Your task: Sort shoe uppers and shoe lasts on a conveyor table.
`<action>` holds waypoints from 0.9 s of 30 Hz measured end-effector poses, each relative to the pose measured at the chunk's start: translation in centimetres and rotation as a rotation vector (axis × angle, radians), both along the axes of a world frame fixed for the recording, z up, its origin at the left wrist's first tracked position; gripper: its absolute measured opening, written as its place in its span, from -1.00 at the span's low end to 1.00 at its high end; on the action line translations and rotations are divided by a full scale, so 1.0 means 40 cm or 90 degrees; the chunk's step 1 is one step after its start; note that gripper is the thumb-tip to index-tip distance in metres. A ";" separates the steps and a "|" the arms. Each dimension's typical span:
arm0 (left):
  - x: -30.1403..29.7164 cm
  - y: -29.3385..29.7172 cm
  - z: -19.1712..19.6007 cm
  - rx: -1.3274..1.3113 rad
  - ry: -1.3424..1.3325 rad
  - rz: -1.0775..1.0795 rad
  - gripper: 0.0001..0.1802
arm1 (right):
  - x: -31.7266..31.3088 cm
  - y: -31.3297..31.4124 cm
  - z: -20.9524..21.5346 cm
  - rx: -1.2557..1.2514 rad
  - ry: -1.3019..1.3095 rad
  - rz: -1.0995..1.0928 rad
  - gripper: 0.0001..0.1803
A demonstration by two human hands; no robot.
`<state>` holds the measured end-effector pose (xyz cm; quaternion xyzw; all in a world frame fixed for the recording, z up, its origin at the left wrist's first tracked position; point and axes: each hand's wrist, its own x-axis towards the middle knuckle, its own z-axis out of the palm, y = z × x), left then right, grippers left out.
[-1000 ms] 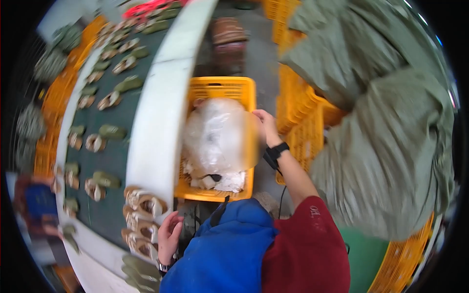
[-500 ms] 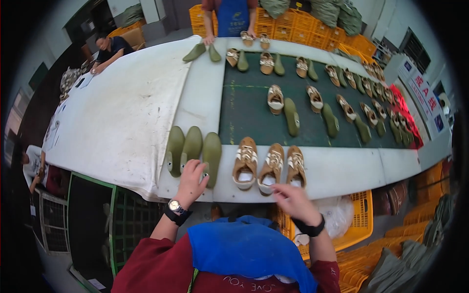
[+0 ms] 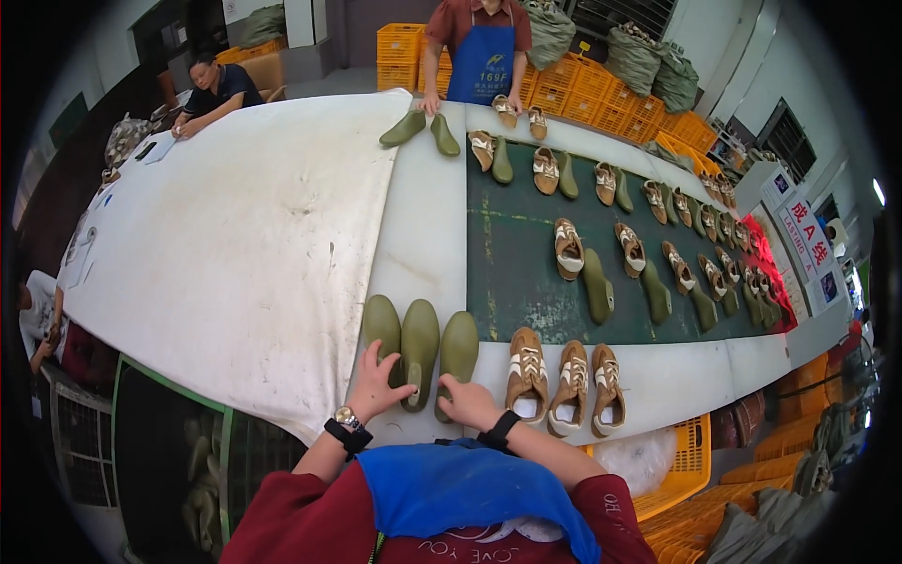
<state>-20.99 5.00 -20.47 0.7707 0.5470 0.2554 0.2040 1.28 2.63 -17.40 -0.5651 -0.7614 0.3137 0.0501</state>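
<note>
Away from the heels of the shoes half a second ago, my right hand [image 3: 473, 406] is now at the near end of the rightmost of three smooth, olive-green, foot-shaped lasts, its thumb and finger touching that rightmost last [image 3: 458, 343]. Fingers spread, my left hand [image 3: 376, 387] reaches over the near end of the leftmost last [image 3: 381, 320], with its thumb against the middle last [image 3: 420, 343]; I cannot tell whether either hand is clamped on anything. My hands are apart, with the middle last between them. All three lasts lie side by side on the white tabletop [image 3: 676, 376], toes pointing away from me. Just to their right stand three tan suede sneakers with white stripes and laces [image 3: 570, 381], heels toward me. Beyond them, more such shoes and lasts lie in rows on the dark green mat [image 3: 517, 244]. Left of the lasts, a stained white cloth [image 3: 244, 226] covers the table. Below the sneakers, a clear plastic bag [image 3: 641, 461] sits in a yellow slotted crate [image 3: 693, 461]. Across the table, a person in a blue apron [image 3: 484, 61] stands with both hands at the edge.
</note>
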 end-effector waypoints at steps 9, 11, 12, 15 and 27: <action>-0.016 0.003 0.045 -0.047 0.000 -0.004 -0.27 | 0.258 0.387 0.124 -0.250 0.459 -0.415 -0.80; -0.014 0.007 0.040 -0.049 -0.005 -0.005 -0.27 | 0.273 0.457 0.113 -0.098 0.246 -0.291 -0.78; -0.015 0.006 0.038 -0.052 -0.005 -0.003 -0.27 | 0.278 0.482 0.098 0.046 0.036 -0.156 -0.76; -0.018 0.008 0.036 -0.045 -0.013 -0.004 -0.27 | 0.303 0.539 0.022 0.050 -0.142 -0.123 -0.70; -0.025 0.011 0.025 -0.031 -0.016 -0.018 -0.28 | 0.308 0.543 -0.077 -0.058 -0.322 -0.169 -0.58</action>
